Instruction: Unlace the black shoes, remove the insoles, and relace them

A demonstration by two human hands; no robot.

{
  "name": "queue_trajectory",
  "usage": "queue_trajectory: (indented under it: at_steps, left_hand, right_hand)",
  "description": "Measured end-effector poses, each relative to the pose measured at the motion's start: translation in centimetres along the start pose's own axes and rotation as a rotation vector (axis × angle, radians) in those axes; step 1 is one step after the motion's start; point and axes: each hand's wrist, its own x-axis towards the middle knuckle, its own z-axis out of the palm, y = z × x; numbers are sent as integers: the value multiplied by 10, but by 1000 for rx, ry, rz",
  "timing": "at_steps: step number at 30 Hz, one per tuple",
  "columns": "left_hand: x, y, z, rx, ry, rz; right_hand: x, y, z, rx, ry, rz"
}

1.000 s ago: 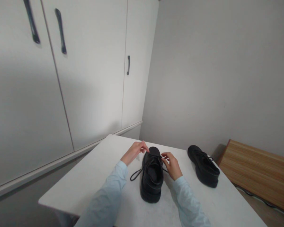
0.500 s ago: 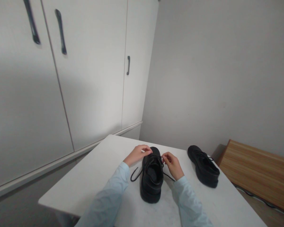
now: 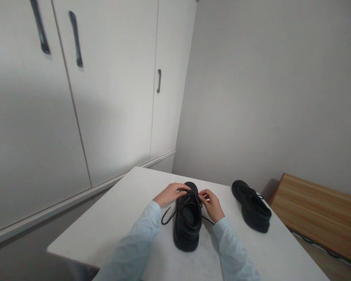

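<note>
Between left hand [image 3: 170, 194] and right hand [image 3: 212, 205], fingers bent, grip unclear, the black lace-up shoe [image 3: 186, 239] looks stiff-soled; its limp laces [image 3: 190, 196] likely suit fingertip pinching.

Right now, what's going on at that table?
A person has both hands at the laces of a black shoe, which sits sole-down on the white table, toe pointing away. The left hand reaches over its front; the right hand has its fingertips at the right edge of the lacing. Whether either grips a lace is too small to tell. A lace end lies out to each side. A second black shoe stands untouched to the right.
</note>
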Motion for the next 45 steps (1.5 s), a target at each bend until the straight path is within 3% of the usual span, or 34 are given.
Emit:
queue_trajectory:
  at_steps: [9, 23, 34, 45]
  left_hand:
    - [-1, 5, -2, 46, -4, -6]
    - [-2, 10, -1, 38, 9, -21]
    - [-1, 5, -1, 64, -9, -23]
    - [-1, 7, -1, 40, 4, -48]
  right_hand:
    - [2, 4, 5, 3, 59, -15]
    - [1, -10, 7, 64, 148, -35]
    - [3, -11, -4, 95, 10, -12]
    - [4, -4, -10, 40, 8, 26]
